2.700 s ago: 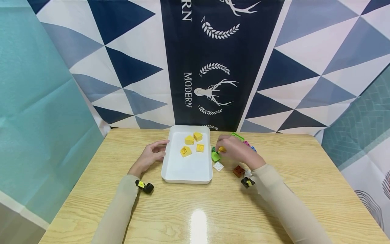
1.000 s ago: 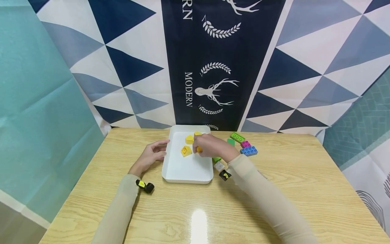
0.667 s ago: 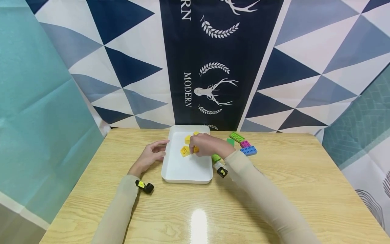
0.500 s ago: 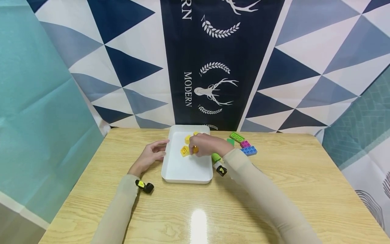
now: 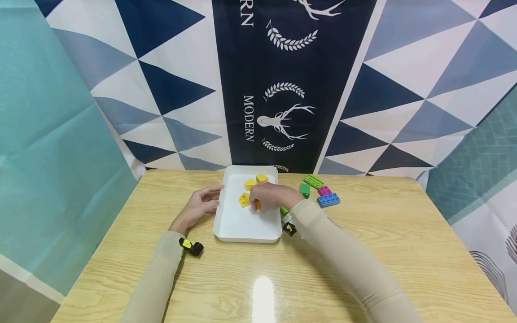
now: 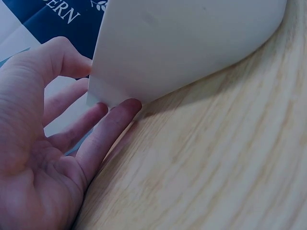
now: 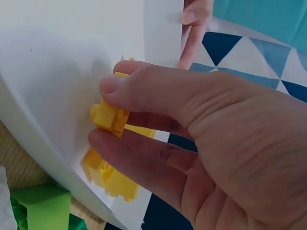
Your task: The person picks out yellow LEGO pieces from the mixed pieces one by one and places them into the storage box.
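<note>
My right hand is over the white tray, pinching a small yellow toy brick between thumb and fingers. Several other yellow bricks lie in the tray's far half, partly hidden by this hand. At the tray's left side, my left hand touches the outer wall with loosely extended fingers. The left wrist view shows fingertips against the tray wall, low near the tabletop.
Right of the tray lie a green brick, a lime brick, a pink brick and a blue brick. Another light green brick sits close to the tray's right wall. A patterned cloth hangs behind the wooden table.
From the loose bricks on the right, my right hand has moved left over the tray with a yellow brick. Lately it shifted slightly nearer. My left hand has stayed at the tray's wall.
</note>
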Demonstrator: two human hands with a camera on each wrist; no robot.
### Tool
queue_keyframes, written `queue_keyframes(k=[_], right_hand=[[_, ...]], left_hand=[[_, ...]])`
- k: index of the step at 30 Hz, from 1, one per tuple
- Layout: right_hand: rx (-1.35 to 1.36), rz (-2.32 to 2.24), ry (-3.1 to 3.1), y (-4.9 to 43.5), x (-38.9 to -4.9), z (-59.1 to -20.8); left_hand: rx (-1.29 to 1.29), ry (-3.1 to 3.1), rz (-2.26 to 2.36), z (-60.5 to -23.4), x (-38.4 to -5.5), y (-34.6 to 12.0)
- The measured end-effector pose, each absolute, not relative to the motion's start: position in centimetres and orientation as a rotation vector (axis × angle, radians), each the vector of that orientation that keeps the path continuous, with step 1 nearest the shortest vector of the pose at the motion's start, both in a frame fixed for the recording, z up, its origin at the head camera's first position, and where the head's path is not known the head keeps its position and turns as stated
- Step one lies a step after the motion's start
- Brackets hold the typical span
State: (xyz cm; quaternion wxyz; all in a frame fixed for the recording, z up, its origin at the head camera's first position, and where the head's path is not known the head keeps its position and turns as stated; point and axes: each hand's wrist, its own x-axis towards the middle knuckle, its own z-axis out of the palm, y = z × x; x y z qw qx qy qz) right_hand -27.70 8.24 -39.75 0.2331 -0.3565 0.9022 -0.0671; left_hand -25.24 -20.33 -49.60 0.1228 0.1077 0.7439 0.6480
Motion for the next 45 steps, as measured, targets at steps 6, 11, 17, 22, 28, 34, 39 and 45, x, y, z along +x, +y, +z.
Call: queue_keyframes(k=[6, 11, 17, 22, 28, 34, 39, 45], right_hand=[[-0.980, -0.165, 2.455, 8.2, -27.6, -40.2], [-0.980, -0.156, 2.442, 8.1, -27.4, -40.4], [-0.966, -0.159, 2.441, 8.1, -27.2, -40.5], [-0.963, -0.152, 2.449, 8.0, -27.1, -40.7], [-0.969, -0.148, 2.467, 7.9, -26.9, -40.9], [-0.983, -0.132, 2.482, 7.9, -26.6, -40.7], [-0.964, -0.132, 2.483, 7.8, -26.5, -40.5], [-0.933, -0.124, 2.473, 7.8, -26.4, -40.4]], left_hand=[[0.312, 2.165, 1.892, -49.6, -25.2, -20.2], [0.325, 2.162, 1.898, -49.6, -25.1, -20.2], [0.331, 2.169, 1.898, -49.8, -25.1, -20.3], [0.333, 2.160, 1.901, -49.8, -25.2, -20.3], [0.334, 2.168, 1.894, -49.8, -25.2, -20.3], [0.336, 2.159, 1.903, -49.7, -25.1, -20.2], [0.341, 2.152, 1.905, -49.8, -25.2, -20.3], [0.340, 2.158, 1.909, -49.9, -25.2, -20.3]])
